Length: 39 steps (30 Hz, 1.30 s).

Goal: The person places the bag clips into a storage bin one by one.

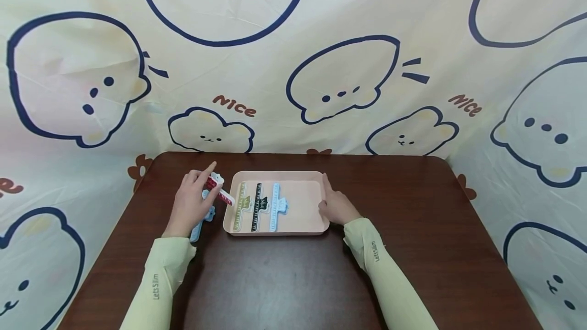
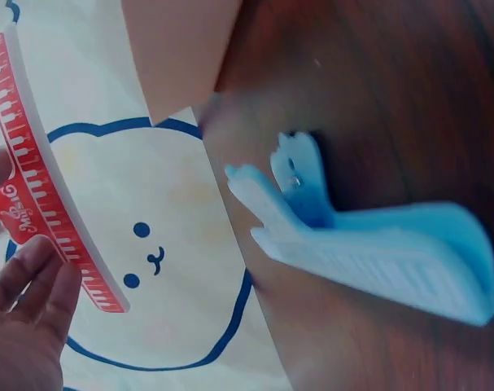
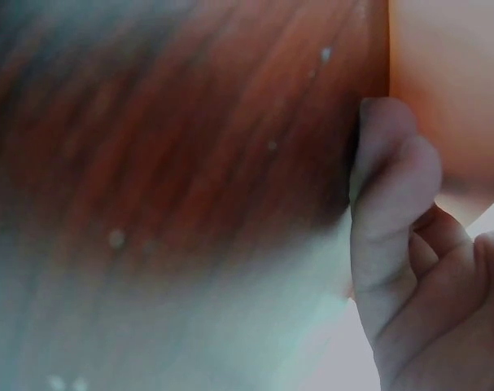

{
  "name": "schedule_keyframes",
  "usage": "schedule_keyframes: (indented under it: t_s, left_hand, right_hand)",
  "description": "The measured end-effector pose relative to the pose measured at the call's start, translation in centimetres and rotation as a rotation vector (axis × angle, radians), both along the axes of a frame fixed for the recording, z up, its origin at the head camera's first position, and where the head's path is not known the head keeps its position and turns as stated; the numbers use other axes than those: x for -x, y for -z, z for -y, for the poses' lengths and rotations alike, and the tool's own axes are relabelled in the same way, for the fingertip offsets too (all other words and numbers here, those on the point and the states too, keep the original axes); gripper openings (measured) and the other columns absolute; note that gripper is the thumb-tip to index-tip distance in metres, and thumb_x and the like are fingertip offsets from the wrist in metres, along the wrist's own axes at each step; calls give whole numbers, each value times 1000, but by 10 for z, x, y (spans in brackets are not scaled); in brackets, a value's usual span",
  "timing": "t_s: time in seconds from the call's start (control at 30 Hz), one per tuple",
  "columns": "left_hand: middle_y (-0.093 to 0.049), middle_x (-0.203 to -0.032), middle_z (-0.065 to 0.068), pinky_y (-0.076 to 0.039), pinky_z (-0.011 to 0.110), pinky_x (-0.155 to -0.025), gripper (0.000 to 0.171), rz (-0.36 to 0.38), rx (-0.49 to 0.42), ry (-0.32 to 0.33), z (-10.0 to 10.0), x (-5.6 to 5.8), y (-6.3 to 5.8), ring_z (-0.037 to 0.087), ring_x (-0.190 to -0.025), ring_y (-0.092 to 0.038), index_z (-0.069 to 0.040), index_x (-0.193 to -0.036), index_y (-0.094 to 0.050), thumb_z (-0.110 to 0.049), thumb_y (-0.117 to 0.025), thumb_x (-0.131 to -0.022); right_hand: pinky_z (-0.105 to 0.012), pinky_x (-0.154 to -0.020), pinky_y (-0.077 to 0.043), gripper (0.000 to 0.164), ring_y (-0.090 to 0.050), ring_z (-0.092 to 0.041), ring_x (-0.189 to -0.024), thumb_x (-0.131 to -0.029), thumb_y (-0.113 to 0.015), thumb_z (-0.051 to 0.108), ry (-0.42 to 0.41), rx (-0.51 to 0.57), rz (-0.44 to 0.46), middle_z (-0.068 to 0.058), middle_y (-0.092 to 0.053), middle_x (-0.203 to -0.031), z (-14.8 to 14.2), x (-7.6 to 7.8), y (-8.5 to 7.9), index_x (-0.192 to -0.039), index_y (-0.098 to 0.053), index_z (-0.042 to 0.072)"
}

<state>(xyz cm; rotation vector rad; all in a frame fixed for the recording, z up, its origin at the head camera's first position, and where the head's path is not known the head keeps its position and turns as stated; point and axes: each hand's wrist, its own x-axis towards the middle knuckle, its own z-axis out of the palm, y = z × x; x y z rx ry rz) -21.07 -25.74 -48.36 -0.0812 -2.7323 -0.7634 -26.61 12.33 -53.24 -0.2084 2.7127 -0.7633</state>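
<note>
In the head view my left hand (image 1: 188,207) pinches a red clip (image 1: 221,191) with a white piano-key pattern, just left of the pink tray (image 1: 302,218). Under that hand a light blue clip (image 2: 369,252) lies on the table, shown large in the left wrist view. Three more clips lie side by side in the tray: a yellow-green clip (image 1: 240,207), a black clip (image 1: 257,208) and a blue clip (image 1: 275,208). At the tray's right rim my right hand (image 1: 338,207) holds the edge, its thumb over the rim and its index finger along it.
The dark brown wooden table (image 1: 284,279) carries the tray near its far edge. Behind and beside the table hangs a pale cloth (image 1: 266,75) printed with cartoon animals.
</note>
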Motion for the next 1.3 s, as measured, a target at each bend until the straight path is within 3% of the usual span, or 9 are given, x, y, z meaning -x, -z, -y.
schedule_keyframes:
  t_s: [0.13, 0.27, 0.57, 0.7, 0.8, 0.93, 1.13, 1.3]
  left_hand:
    - [-53, -116, 16, -55, 51, -87, 58, -8, -20, 10, -2, -1, 0, 30, -108, -47, -22, -153, -53, -25, -72, -98]
    - [-55, -113, 14, -52, 46, -83, 47, -30, -46, 0, -5, -3, -1, 28, -104, -47, -18, -143, -63, -29, -72, -98]
    - [-58, -116, 15, -58, 56, -90, 42, -50, -134, -16, -8, -5, -3, 31, -105, -55, -12, -134, -62, -31, -73, -98]
    - [-57, -105, 10, -58, 37, -80, 34, -71, -209, -17, -8, -5, -2, 28, -96, -57, -12, -124, -67, -27, -77, -95]
    - [-55, -98, 6, -47, 20, -72, 29, -106, -246, -18, -7, -6, -2, 23, -91, -54, -12, -115, -71, -23, -81, -91]
    - [-54, -100, 5, -45, 16, -72, 27, -149, -259, -20, -7, -6, -3, 21, -88, -56, -11, -107, -75, -23, -86, -85]
    - [-62, -107, 7, -52, 32, -78, 32, -93, -261, -36, -7, -7, -4, 24, -92, -60, -11, -107, -71, -32, -85, -87]
    - [-69, -104, 9, -50, 16, -78, 38, -43, -287, -33, -10, -7, -4, 22, -90, -62, -14, -119, -65, -40, -77, -93]
  right_hand:
    - [-29, -44, -38, 89, -46, -18, -43, -98, -52, 16, 0, 8, -7, -6, -56, -56, 0, 0, 1, -168, 4, 15]
    - [-28, -44, -39, 89, -47, -18, -43, -98, -52, 16, 5, 9, 6, -6, -57, -57, 0, -1, 0, -168, 5, 17]
    - [-29, -45, -41, 89, -47, -18, -44, -98, -51, 15, 14, 15, 17, -6, -56, -58, 0, -3, -2, -168, 5, 19]
    - [-28, -45, -40, 89, -47, -18, -44, -98, -51, 15, 14, 7, 6, -6, -56, -57, 0, -2, -1, -168, 4, 19]
    - [-28, -45, -41, 90, -48, -18, -44, -98, -51, 14, 14, 8, 3, -6, -56, -57, 0, -2, -1, -168, 4, 19]
    - [-28, -46, -41, 90, -48, -18, -45, -98, -51, 14, 13, 6, 7, -5, -55, -57, 1, -2, -1, -168, 5, 19]
    - [-28, -46, -42, 89, -47, -18, -46, -98, -51, 14, 9, -2, 20, -5, -54, -58, 0, -2, -2, -168, 5, 19]
    - [-29, -48, -43, 89, -49, -19, -47, -98, -51, 14, 15, 3, 24, -7, -56, -59, 0, -2, -2, -168, 5, 19]
